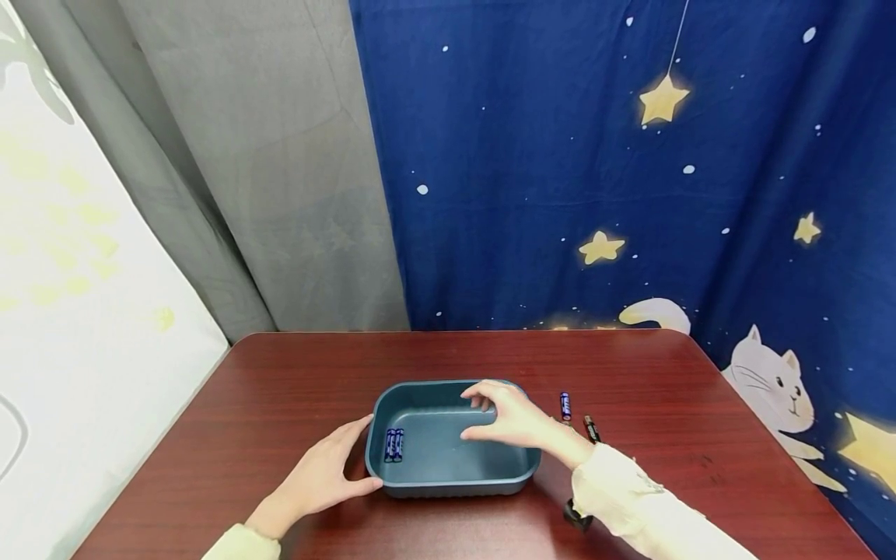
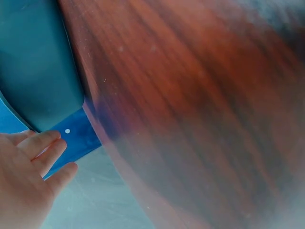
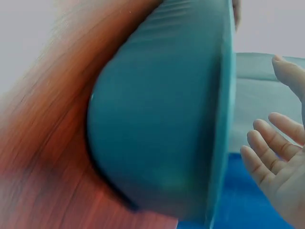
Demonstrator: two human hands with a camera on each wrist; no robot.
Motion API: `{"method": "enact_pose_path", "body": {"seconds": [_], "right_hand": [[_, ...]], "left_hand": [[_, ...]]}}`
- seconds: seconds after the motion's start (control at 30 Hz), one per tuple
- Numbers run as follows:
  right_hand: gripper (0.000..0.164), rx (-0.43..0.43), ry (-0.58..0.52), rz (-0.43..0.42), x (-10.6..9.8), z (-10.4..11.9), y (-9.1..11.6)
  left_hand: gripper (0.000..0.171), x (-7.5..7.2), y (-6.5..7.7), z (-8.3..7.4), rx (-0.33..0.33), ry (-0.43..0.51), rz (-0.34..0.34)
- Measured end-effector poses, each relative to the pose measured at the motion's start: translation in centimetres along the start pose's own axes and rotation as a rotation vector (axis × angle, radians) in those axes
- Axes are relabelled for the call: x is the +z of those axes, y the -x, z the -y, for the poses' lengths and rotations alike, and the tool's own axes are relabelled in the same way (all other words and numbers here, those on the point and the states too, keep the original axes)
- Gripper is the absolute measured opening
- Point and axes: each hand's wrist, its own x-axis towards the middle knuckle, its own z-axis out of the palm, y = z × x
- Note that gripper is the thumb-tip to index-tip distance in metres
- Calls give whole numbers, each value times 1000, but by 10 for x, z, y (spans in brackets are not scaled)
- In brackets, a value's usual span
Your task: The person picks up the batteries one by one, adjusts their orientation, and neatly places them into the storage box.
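At lower centre, two batteries (image 1: 390, 446) are contained in a tray (image 1: 455, 489), whose left end is touched by the spread left hand (image 1: 318, 473). Nothing is grasped by the right hand (image 1: 507, 416), poised above its right part. Another battery (image 1: 565, 405) is seen on the desk (image 1: 301, 373).

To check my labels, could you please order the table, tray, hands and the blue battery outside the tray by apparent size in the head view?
Table
Tray
Left hand and right hand: alike, unranked
Blue battery
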Motion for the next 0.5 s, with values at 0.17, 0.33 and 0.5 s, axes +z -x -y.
{"method": "enact_pose_path", "body": {"seconds": [0.17,0.33,0.5], "right_hand": [[45,3,-52,-34,-14,-7,16],[44,28,-79,-46,-24,-15,34],[40,43,-59,-41,-40,-7,48]], "left_hand": [[89,0,2,0,-2,-3,-7],[89,1,1,2,-11,-3,4],[89,2,-1,2,-9,4,11]]}}
